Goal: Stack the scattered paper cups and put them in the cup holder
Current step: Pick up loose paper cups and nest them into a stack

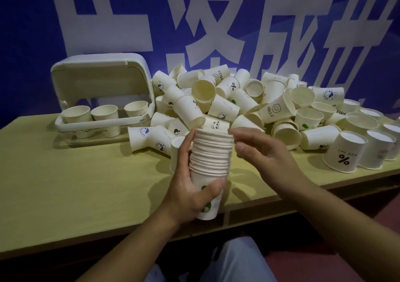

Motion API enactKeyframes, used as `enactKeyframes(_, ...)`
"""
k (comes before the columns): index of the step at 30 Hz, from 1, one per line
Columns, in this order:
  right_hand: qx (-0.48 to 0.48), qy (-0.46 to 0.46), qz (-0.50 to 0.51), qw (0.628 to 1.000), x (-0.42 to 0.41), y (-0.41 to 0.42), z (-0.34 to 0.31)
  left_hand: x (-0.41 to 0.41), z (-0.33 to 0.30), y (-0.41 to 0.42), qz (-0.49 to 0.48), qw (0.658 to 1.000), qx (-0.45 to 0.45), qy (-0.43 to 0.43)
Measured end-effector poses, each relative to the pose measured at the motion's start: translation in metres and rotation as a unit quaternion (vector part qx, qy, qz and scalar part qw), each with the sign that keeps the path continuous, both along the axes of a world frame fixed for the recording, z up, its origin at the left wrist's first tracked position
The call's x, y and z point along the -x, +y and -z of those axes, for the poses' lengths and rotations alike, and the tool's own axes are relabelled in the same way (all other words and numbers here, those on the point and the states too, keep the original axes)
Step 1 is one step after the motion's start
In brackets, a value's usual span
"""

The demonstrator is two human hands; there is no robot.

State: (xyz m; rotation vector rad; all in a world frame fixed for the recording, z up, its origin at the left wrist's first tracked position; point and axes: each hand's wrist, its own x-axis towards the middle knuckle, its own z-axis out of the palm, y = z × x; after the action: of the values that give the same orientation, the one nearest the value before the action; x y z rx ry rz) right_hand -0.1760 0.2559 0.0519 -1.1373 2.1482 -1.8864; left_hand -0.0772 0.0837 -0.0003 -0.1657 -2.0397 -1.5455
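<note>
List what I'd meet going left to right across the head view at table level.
cup holder → stack of cups gripped by the left hand → right hand → upside-down "%" cup

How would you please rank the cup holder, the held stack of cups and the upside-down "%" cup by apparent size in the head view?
1. cup holder, the largest.
2. stack of cups in the left hand; its nearness to the camera enlarges it.
3. "%" cup, the smallest.
</note>
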Motion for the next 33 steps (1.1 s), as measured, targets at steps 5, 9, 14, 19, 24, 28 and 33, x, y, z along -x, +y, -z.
enactKeyframes(5, -0.066, 0.051, 0.003, 0.997, 0.005, -0.011, 0.003, -0.02, -0.001, -0.023, -0.032, 0.999, 0.013, -0.011)
enactKeyframes(9, -0.177, 0.168, 0.086, 0.966, 0.021, -0.031, 0.01, -0.033, -0.002, -0.046, -0.065, 0.998, 0.007, -0.006)
enactKeyframes(14, -0.249, 0.194, 0.088, 0.945, 0.036, -0.057, 0.023, -0.041, 0.001, -0.056, -0.061, 0.998, -0.001, -0.024)
enactKeyframes(19, -0.175, 0.153, 0.112, 0.966, 0.041, -0.05, 0.017, -0.039, 0.003, -0.055, -0.042, 0.999, -0.004, -0.019)
enactKeyframes(24, -0.054, 0.108, 0.11, 0.987, 0.038, -0.025, -0.012, -0.028, 0.001, -0.044, -0.012, 0.999, 0.035, -0.02)
enactKeyframes(28, 0.044, 0.082, 0.12, 0.988, 0.028, -0.022, -0.038, -0.018, -0.002, -0.034, 0.009, 0.998, 0.056, -0.019)
enactKeyframes(33, 0.016, 0.088, 0.072, 0.993, 0.011, -0.039, -0.044, -0.015, -0.002, -0.026, 0.016, 0.997, 0.077, -0.022)
